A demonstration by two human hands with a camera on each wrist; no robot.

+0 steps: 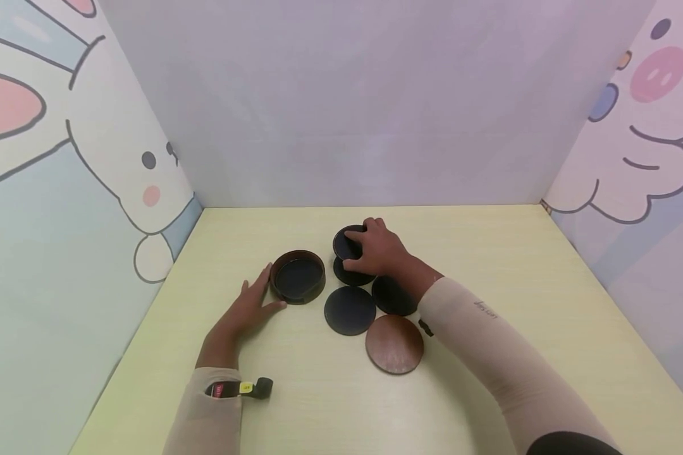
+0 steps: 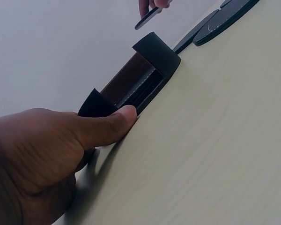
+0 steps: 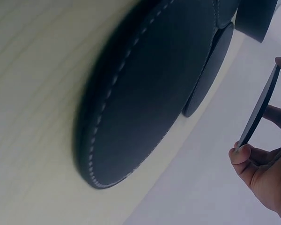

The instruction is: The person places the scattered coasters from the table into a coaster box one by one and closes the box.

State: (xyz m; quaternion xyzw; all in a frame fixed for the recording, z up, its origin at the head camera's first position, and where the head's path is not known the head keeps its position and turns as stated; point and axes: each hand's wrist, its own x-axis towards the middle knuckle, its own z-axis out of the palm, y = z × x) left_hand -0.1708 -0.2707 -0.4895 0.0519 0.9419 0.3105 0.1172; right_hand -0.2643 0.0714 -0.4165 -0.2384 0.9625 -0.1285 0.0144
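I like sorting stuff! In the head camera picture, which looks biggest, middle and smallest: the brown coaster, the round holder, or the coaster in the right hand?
1. brown coaster and round holder: these look about alike, and the brown one lies nearer the camera, so no ranking.
2. lifted coaster in the right hand: smallest, but partly hidden by fingers.

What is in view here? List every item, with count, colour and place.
coaster holder: 1, dark brown round case, on the table, left of the coasters.
lifted coaster: 1, black, gripped above the table, behind the loose ones.
black coasters: 3 flat on the table, centre; the far one partly hidden under the hand.
brown coaster: 1, nearest the camera.
table: 1, pale yellow wood.
walls: cartoon-printed panels, left and right.
left hand: fingers straight, against the holder's side.
right hand: grips the lifted coaster.
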